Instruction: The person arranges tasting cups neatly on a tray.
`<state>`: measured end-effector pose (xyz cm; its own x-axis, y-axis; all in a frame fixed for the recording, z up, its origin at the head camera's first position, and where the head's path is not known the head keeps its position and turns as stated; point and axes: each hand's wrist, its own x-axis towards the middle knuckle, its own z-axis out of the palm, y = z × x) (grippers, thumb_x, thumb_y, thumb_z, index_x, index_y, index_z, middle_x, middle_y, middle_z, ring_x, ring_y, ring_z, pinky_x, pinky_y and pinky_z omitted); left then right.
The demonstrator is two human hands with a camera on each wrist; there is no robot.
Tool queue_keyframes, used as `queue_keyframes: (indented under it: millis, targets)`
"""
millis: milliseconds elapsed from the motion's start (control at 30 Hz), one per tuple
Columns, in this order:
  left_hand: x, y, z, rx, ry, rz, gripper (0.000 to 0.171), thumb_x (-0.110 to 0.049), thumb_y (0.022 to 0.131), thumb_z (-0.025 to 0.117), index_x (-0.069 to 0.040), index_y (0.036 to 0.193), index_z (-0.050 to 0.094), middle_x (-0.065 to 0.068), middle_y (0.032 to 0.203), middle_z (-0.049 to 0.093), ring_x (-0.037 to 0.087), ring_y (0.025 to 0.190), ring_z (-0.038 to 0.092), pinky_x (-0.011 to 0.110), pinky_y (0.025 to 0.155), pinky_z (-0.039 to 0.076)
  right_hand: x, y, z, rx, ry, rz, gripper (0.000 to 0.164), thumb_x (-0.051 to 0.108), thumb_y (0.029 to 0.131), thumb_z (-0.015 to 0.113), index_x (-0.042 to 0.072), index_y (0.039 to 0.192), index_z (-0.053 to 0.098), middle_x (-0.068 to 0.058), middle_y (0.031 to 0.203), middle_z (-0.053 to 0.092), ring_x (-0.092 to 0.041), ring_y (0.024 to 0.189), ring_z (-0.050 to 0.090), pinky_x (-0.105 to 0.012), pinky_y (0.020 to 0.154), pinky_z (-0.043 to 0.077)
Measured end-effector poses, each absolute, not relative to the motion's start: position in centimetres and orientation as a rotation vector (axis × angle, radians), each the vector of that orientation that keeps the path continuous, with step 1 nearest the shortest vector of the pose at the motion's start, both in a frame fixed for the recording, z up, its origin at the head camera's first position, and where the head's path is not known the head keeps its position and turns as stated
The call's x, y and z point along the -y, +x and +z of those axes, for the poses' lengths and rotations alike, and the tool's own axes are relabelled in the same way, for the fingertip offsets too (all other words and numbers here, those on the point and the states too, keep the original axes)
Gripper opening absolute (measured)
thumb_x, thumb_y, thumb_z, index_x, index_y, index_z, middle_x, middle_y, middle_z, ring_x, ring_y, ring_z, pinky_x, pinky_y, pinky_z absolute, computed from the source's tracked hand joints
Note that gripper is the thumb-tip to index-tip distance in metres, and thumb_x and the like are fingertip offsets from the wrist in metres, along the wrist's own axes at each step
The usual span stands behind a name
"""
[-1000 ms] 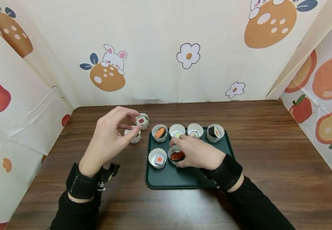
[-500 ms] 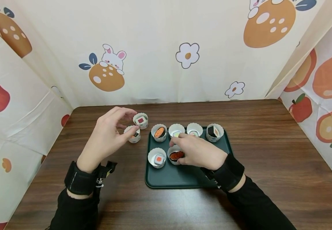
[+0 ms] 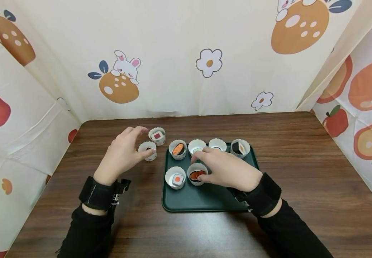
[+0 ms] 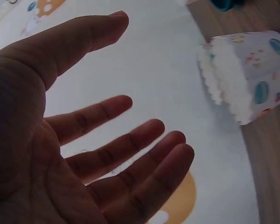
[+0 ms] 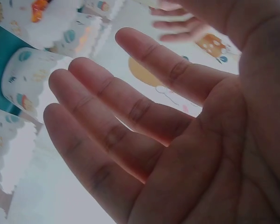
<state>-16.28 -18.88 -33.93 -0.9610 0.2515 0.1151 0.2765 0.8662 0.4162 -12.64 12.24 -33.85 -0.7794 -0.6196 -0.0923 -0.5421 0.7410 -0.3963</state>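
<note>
In the head view my left hand (image 3: 121,154) hovers beside a paper cupcake cup (image 3: 144,145) left of the tray, thumb tip overlapping its rim. The left wrist view shows spread fingers around nothing, and a patterned cup (image 4: 259,70) apart from them. Just behind stands another cup (image 3: 160,141) holding a white sushi piece with a red centre. My right hand (image 3: 229,170) is over the dark green tray (image 3: 189,202), fingers loosely bent and thumb at the rim of a cup (image 3: 202,167) with red-topped sushi (image 3: 195,175). Its palm holds nothing in the right wrist view.
A back row on the tray has several cups, including one with orange-topped sushi (image 3: 177,149) and one with black-and-white sushi (image 3: 238,147). At front left is a cup (image 3: 170,175) with a white-and-orange piece. A printed curtain (image 3: 173,71) hangs behind the wooden table (image 3: 302,179).
My left hand has drawn back from the two cups at the left, exposing more of them. The right hand has eased slightly right and away from the cup with red-topped sushi.
</note>
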Motion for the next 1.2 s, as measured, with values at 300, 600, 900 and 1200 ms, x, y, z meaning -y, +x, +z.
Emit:
queue_keyframes:
  millis: [300, 600, 900, 1200]
  targets:
    - [19.1, -17.5, -35.9, 3.112, -0.280, -0.662, 0.074, -0.038, 0.088, 0.088, 0.000, 0.145, 0.059, 0.027, 0.137, 0.064, 0.040, 0.112, 0.064, 0.061, 0.091, 0.056, -13.5, -12.0, -32.1, -2.770, -0.926, -0.578, 0.039, 0.020, 0.095, 0.083, 0.014, 0.131, 0.069, -0.004, 0.118, 0.067, -0.009, 0.082, 0.060, -0.023, 0.071, 0.050]
    - [19.1, -18.4, -37.7, 3.213, -0.197, -0.647, 0.078, -0.041, 0.090, 0.084, 0.004, 0.146, 0.055, 0.030, 0.135, 0.064, 0.041, 0.112, 0.063, 0.059, 0.095, 0.056, -14.1, -11.5, -31.1, -2.798, -0.924, -0.603, 0.037, 0.025, 0.096, 0.083, 0.016, 0.129, 0.070, 0.000, 0.115, 0.069, -0.008, 0.091, 0.063, -0.026, 0.077, 0.055]
    - [19.4, -18.6, -38.8, 3.256, -0.151, -0.656, 0.069, -0.039, 0.090, 0.085, 0.004, 0.137, 0.058, 0.026, 0.121, 0.070, 0.036, 0.098, 0.068, 0.050, 0.084, 0.061, -14.7, -11.2, -30.9, -2.792, -0.920, -0.639, 0.037, 0.028, 0.097, 0.082, 0.017, 0.130, 0.068, 0.001, 0.117, 0.071, -0.006, 0.088, 0.065, -0.028, 0.079, 0.057]
    - [19.5, -18.8, -38.7, 3.262, -0.151, -0.688, 0.059, -0.032, 0.093, 0.082, 0.000, 0.137, 0.057, 0.027, 0.122, 0.069, 0.037, 0.098, 0.069, 0.050, 0.082, 0.062, -15.0, -11.3, -30.6, -2.805, -0.916, -0.644, 0.041, 0.030, 0.095, 0.084, 0.018, 0.130, 0.067, 0.003, 0.118, 0.070, -0.008, 0.090, 0.065, -0.030, 0.081, 0.057]
